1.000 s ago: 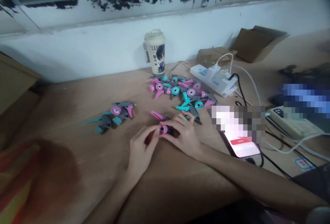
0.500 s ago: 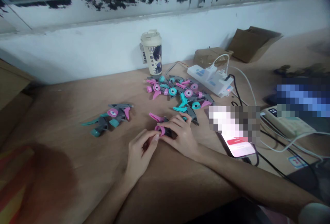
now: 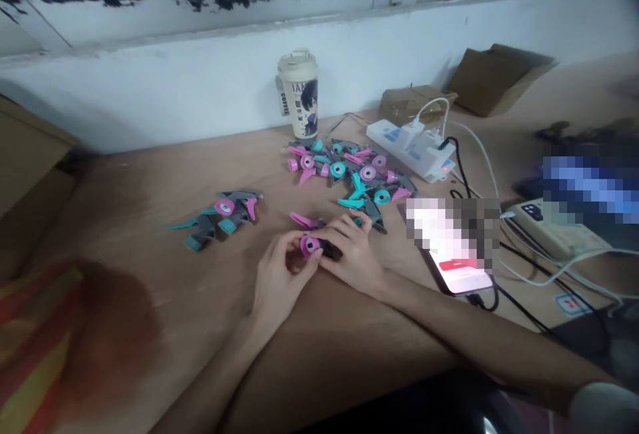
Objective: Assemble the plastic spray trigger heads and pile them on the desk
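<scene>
Between my two hands is a grey and pink trigger spray head [image 3: 310,245], its round pink collar facing me and its pink trigger sticking out up and to the left. My left hand [image 3: 280,267] pinches the collar with thumb and fingers. Curled over the grey body, my right hand [image 3: 357,254] hides much of it. Just beyond lies a pile of pink, teal and grey spray heads [image 3: 353,166] on the wooden table [image 3: 210,327]. Off to the left, a smaller group of spray heads [image 3: 219,217] lies apart from the pile.
A printed coffee tumbler [image 3: 302,98] stands by the wall. Behind the pile is a white power strip [image 3: 412,151] with plugs and cables. A lit phone [image 3: 466,274] lies right of my hands. Cardboard boxes [image 3: 499,81] sit at the back right, with a cream device [image 3: 559,231] nearer.
My left fingers have shifted from the collar's lower edge to around its left side. The collar's opening now faces me more. The whole view has shifted slightly.
</scene>
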Tool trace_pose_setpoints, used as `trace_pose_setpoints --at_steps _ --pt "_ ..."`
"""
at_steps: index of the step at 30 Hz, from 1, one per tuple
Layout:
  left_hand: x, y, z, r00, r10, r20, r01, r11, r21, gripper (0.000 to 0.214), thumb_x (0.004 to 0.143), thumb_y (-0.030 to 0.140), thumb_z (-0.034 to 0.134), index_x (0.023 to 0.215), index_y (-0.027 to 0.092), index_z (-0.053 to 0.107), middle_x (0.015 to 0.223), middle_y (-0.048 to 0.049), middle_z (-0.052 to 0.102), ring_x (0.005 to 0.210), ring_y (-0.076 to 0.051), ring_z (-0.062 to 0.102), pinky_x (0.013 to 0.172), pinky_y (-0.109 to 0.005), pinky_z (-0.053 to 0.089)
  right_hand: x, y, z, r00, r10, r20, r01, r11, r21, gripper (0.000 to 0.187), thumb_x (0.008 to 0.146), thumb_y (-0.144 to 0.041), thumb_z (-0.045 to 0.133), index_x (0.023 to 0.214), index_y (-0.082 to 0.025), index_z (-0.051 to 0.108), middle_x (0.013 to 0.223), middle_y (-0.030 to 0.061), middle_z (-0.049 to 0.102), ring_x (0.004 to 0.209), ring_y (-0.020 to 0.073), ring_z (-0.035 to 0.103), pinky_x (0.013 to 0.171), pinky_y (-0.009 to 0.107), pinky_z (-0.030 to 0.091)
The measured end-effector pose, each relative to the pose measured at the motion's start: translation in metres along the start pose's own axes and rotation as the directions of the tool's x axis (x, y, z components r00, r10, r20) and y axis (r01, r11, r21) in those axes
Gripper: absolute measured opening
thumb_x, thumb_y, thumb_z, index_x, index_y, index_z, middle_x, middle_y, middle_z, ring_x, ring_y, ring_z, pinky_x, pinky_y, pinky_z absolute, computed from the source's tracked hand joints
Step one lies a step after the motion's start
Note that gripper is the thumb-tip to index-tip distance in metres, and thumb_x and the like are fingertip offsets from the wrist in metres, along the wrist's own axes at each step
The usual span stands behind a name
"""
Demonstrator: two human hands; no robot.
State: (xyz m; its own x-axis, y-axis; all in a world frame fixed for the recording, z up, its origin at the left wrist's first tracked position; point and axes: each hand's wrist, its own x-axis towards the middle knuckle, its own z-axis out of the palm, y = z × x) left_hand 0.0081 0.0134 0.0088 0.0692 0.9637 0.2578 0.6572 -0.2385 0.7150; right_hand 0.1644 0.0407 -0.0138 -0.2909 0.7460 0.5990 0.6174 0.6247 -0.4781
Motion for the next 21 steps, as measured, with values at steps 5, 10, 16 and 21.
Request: trace_pose_setpoints --at_steps 5,10,16,21 --pt "0.003 0.0 -0.007 0.996 0.07 -0.062 -0.067 0.997 0.046 0.022 0.08 0.032 0.06 0.1 0.023 0.06 0.088 -0.0012 0.063 0.076 -0.014 0.06 0.065 -0.024 0.05 0.0 -0.003 -0.001 1.0 0.018 -0.007 -0.019 0.999 -0.041 0.033 0.08 -0.041 0.061 0.109 -0.025 0.058 0.097 0.0009 0.065 0.097 0.0179 0.055 0.102 0.041 0.019" --pt "0.019 -0.015 -0.028 0.924 0.183 -0.337 -0.111 0.968 0.224 0.03 0.076 0.03 0.065 0.104 0.022 0.062 0.096 -0.0025 0.064 0.084 -0.017 0.062 0.08 -0.032 0.05 0.0 -0.004 0.0 0.997 0.038 -0.068 -0.042 0.998 -0.049 0.055 0.074 -0.059 0.061 0.114 -0.022 0.053 0.105 0.0052 0.064 0.103 0.0208 0.055 0.103 0.043 0.021" --pt "0.042 -0.038 -0.062 0.761 0.079 -0.644 0.055 0.981 0.186 0.035 0.076 0.035 0.065 0.106 0.016 0.06 0.1 -0.0047 0.065 0.095 -0.02 0.06 0.087 -0.032 0.046 0.0 -0.005 0.001 0.997 0.042 -0.068 -0.045 0.998 -0.036 0.051 0.076 -0.058 0.058 0.112 -0.022 0.052 0.104 0.0046 0.065 0.102 0.0212 0.056 0.103 0.044 0.022" --pt "0.054 -0.065 -0.079 0.652 -0.109 -0.75 0.195 0.981 0.026 0.031 0.075 0.036 0.065 0.093 0.011 0.062 0.085 -0.0038 0.065 0.082 -0.017 0.06 0.08 -0.03 0.048 0.001 -0.005 0.001 0.998 0.049 -0.05 -0.051 0.998 -0.034 0.049 0.079 -0.056 0.057 0.113 -0.021 0.051 0.104 0.0047 0.064 0.104 0.0207 0.055 0.103 0.043 0.022"
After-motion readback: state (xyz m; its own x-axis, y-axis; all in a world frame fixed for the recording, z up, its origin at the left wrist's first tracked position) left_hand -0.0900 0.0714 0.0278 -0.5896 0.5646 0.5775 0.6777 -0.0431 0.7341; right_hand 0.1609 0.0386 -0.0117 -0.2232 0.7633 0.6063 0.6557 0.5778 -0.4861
